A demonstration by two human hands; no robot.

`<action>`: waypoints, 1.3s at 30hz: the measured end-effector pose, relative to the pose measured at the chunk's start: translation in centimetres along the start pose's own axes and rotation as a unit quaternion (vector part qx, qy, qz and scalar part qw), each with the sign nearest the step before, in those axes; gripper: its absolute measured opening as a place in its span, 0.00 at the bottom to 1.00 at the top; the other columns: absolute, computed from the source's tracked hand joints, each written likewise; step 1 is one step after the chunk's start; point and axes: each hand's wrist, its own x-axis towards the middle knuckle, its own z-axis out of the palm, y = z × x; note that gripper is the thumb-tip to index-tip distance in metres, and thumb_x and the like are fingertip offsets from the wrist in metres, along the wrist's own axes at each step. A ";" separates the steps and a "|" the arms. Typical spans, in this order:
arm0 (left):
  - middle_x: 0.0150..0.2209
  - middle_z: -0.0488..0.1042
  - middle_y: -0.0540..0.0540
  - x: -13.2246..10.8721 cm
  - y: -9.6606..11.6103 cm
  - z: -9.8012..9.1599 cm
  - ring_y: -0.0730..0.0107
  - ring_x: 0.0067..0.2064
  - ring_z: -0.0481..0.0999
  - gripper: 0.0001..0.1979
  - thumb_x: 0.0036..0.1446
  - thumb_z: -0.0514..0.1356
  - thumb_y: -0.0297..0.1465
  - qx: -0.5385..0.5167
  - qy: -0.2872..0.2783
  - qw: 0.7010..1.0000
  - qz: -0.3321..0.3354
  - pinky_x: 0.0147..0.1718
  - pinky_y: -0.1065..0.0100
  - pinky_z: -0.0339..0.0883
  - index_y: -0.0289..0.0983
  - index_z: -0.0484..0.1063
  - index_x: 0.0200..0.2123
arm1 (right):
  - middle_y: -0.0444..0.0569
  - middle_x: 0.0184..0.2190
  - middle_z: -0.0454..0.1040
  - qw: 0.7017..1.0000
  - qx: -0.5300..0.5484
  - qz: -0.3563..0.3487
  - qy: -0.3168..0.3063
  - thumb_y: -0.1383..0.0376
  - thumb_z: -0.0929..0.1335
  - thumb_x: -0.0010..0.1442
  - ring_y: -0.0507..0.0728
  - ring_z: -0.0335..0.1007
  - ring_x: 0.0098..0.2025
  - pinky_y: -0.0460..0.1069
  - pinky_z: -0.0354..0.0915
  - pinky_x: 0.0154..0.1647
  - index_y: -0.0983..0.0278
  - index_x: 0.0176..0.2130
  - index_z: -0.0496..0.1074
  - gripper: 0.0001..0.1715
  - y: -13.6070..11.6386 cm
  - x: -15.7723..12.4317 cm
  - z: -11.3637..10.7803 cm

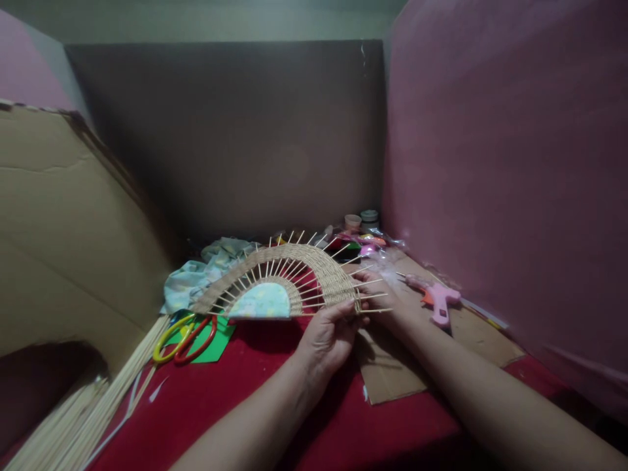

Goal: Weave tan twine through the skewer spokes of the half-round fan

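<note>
A half-round woven fan (338,286) with thin sticks radiating past its outer edge is held above the red-covered surface. A pale blue-green patterned fabric piece (262,301) fills its inner half circle. My left hand (326,337) pinches the fan's lower right corner, thumb on top. At the same end, my right hand (377,297) is closed around the woven band's edge, its fingers partly hidden behind the sticks. Beyond the fan's left end lie scissors with one yellow and one red handle (209,343), over a green sheet (223,347).
A pink glue gun (444,301) rests on flat cardboard (483,337) at the right. Light sticks (63,425) lie in a bundle at lower left, beside a tall cardboard panel (63,216). Crumpled patterned cloth (184,284), plastic wrapping and small tubs (353,222) sit at the back.
</note>
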 end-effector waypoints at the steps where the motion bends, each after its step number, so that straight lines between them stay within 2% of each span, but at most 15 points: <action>1: 0.29 0.76 0.42 0.0 0.0 0.0 0.68 0.32 0.74 0.07 0.46 0.58 0.17 -0.004 -0.003 1.000 -0.001 0.32 0.67 0.66 0.29 0.74 0.29 | 0.42 0.16 0.68 1.000 -0.004 0.002 -0.002 0.70 0.70 0.43 0.48 0.61 0.15 0.42 0.57 0.13 0.66 0.25 0.69 0.05 -0.1 -0.1 -0.2; 5: 0.31 0.76 0.42 -0.1 0.2 0.2 0.68 0.32 0.74 0.07 0.48 0.57 0.17 -0.022 -0.013 1.000 0.002 0.32 0.67 0.66 0.29 0.74 0.29 | 0.43 0.20 0.71 1.000 -0.018 -0.001 -0.007 0.69 0.72 0.41 0.48 0.64 0.17 0.43 0.61 0.15 0.66 0.29 0.72 0.11 -0.9 -0.6 -1.0; 8: 0.29 0.76 0.42 -0.3 0.5 0.5 0.69 0.31 0.74 0.07 0.48 0.56 0.16 -0.031 -0.014 0.999 0.009 0.32 0.68 0.66 0.28 0.74 0.28 | 0.44 0.21 0.72 1.000 -0.026 -0.010 -0.008 0.69 0.73 0.39 0.49 0.66 0.19 0.44 0.63 0.18 0.67 0.28 0.72 0.11 -1.1 -0.9 -1.1; 11: 0.27 0.75 0.43 -0.4 0.6 0.8 0.69 0.30 0.73 0.07 0.48 0.57 0.16 -0.043 -0.015 0.999 0.011 0.33 0.67 0.66 0.28 0.74 0.27 | 0.45 0.19 0.71 0.999 -0.043 -0.014 0.000 0.70 0.72 0.38 0.49 0.65 0.18 0.44 0.61 0.17 0.67 0.25 0.71 0.09 -1.0 -1.0 -0.7; 15: 0.28 0.76 0.42 -0.4 0.4 0.6 0.69 0.31 0.73 0.07 0.47 0.57 0.17 -0.041 -0.024 0.999 0.003 0.34 0.66 0.67 0.27 0.74 0.28 | 0.43 0.16 0.68 0.996 -0.082 -0.032 0.015 0.68 0.71 0.39 0.49 0.62 0.15 0.44 0.58 0.14 0.66 0.24 0.69 0.07 -0.9 -0.6 -0.4; 20: 0.26 0.75 0.43 -0.4 0.1 0.4 0.70 0.29 0.73 0.05 0.45 0.58 0.16 -0.039 -0.002 0.999 0.005 0.33 0.66 0.67 0.27 0.74 0.25 | 0.43 0.18 0.68 0.981 -0.156 -0.101 0.047 0.63 0.71 0.41 0.49 0.61 0.18 0.45 0.58 0.18 0.66 0.23 0.67 0.10 -1.2 0.6 -0.7; 25: 0.26 0.75 0.43 -0.2 0.0 0.4 0.70 0.29 0.73 0.06 0.46 0.58 0.16 -0.041 0.001 0.999 0.000 0.33 0.66 0.67 0.27 0.74 0.26 | 0.45 0.23 0.70 0.949 -0.241 -0.182 0.092 0.61 0.69 0.45 0.52 0.64 0.25 0.47 0.60 0.25 0.66 0.24 0.69 0.09 -1.1 1.4 -1.2; 28: 0.27 0.76 0.42 -0.2 -0.1 0.2 0.70 0.30 0.73 0.06 0.47 0.57 0.16 -0.038 -0.003 0.999 -0.004 0.33 0.66 0.66 0.26 0.75 0.27 | 0.44 0.22 0.68 0.930 -0.274 -0.217 0.115 0.61 0.67 0.48 0.52 0.61 0.24 0.47 0.59 0.25 0.65 0.25 0.70 0.08 -1.0 1.7 -1.5; 31: 0.28 0.76 0.42 -0.2 -0.2 0.0 0.70 0.30 0.73 0.07 0.48 0.57 0.16 -0.035 0.001 0.999 -0.005 0.34 0.66 0.66 0.26 0.75 0.28 | 0.44 0.21 0.67 0.917 -0.286 -0.243 0.132 0.62 0.67 0.48 0.53 0.61 0.25 0.49 0.60 0.28 0.64 0.23 0.70 0.07 -1.0 2.0 -1.6; 35: 0.28 0.76 0.41 -0.2 -0.1 0.0 0.70 0.30 0.73 0.07 0.48 0.57 0.17 -0.033 0.003 0.999 -0.008 0.34 0.65 0.66 0.25 0.75 0.28 | 0.47 0.28 0.70 0.908 -0.277 -0.276 0.152 0.64 0.69 0.45 0.56 0.64 0.34 0.50 0.60 0.36 0.63 0.23 0.71 0.04 -1.6 2.5 -1.4; 37: 0.29 0.76 0.41 -0.2 -0.1 0.0 0.70 0.31 0.73 0.07 0.48 0.57 0.17 -0.031 -0.003 0.999 -0.008 0.34 0.66 0.66 0.25 0.75 0.28 | 0.46 0.28 0.71 0.913 -0.260 -0.276 0.148 0.65 0.70 0.43 0.55 0.65 0.32 0.50 0.61 0.35 0.63 0.24 0.72 0.04 -1.8 2.9 -1.4; 39: 0.29 0.76 0.41 -0.1 -0.1 0.1 0.70 0.31 0.73 0.06 0.48 0.57 0.17 -0.031 -0.007 0.999 -0.007 0.34 0.66 0.66 0.25 0.75 0.28 | 0.44 0.22 0.69 0.926 -0.233 -0.264 0.136 0.64 0.70 0.43 0.53 0.64 0.26 0.49 0.61 0.30 0.64 0.24 0.72 0.05 -1.9 3.2 -1.4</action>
